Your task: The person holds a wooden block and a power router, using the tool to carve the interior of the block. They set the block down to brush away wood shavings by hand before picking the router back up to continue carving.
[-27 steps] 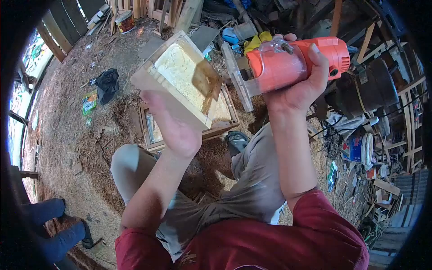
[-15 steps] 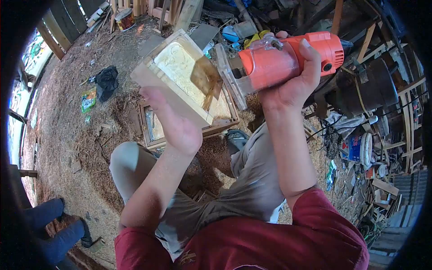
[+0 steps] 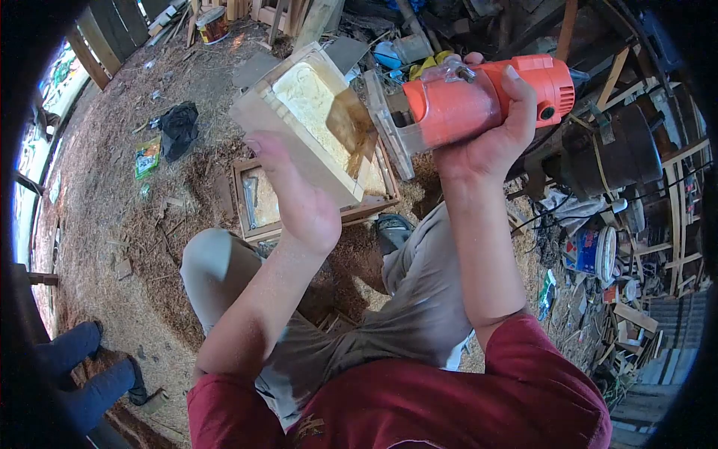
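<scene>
On the shavings-strewn ground (image 3: pixel 112 217) we have a wooden frame (image 3: pixel 241 196). Tilted above it is our box (image 3: pixel 303 142). Our right hand (image 3: pixel 490 146) wraps its fingers around the red router (image 3: pixel 456 108), plate (image 3: pixel 387 123) near the box. Our left hand (image 3: pixel 308 213) meets the box's side, thumb extended; its hidden fingers we cannot tell.

A: Left hand (image 3: pixel 305 211)?
B: Most fingers hidden by the tilted box (image 3: pixel 295 138). Grip unclear.
A: Right hand (image 3: pixel 486 150)?
B: Fingers mostly behind the red power tool (image 3: pixel 460 112).
A: Tool's bit?
B: Can't make it out.
A: Lower frame (image 3: pixel 250 218)?
B: Partly covered by the box.
A: Packet (image 3: pixel 147 158), bucket (image 3: pixel 585 251)?
B: Print too small.
A: Other person (image 3: pixel 93 385)?
B: Cut off, left, dark edge. Legs only.
</scene>
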The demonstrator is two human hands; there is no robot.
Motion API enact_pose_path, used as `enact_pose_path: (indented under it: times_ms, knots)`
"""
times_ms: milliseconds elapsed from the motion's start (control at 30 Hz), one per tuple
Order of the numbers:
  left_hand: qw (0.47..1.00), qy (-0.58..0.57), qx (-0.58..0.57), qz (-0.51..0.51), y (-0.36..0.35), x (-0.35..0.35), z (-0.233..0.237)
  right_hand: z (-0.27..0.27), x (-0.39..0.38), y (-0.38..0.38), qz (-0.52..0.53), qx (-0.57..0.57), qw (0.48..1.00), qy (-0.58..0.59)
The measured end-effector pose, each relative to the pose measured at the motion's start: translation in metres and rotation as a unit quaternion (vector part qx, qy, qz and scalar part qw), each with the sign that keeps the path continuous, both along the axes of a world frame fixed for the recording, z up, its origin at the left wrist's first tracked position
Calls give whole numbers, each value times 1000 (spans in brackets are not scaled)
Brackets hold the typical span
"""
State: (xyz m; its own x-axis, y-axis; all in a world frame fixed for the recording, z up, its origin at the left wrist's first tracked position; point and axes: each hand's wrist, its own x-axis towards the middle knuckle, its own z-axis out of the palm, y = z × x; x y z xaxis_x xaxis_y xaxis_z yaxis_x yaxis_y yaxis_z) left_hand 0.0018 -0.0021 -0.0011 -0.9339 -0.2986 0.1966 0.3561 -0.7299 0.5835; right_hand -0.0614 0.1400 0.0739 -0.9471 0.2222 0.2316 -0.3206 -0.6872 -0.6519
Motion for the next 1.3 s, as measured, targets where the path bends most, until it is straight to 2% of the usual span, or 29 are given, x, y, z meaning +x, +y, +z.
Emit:
enact_pose_path:
  times_ms: [167, 367, 467, 567, 667, 1300]
  knots:
    - [1000, 3, -3, -12, 1, 1, 4, -7, -7, 6, 32, -34, 999, 8]
    - [1000, -9, -5, 7, 2, 1, 5, -2, -1, 1, 6, -3, 1000, -4]
    - [998, -45, -8, 53, 6, -2, 7, 0, 1, -2, -15, -1, 1000, 6]
    - [997, -34, -5, 62, 8, -3, 7, -2, 0, 1, 4, -5, 1000, 10]
    - [1000, 6, -24, 8, 1, -1, 3, -3, 0, 0, -5, -1, 1000, 10]
    - [1000, -11, -13, 16, 1, -4, 2, -2, 2, -2, 24, -9, 1000, 3]
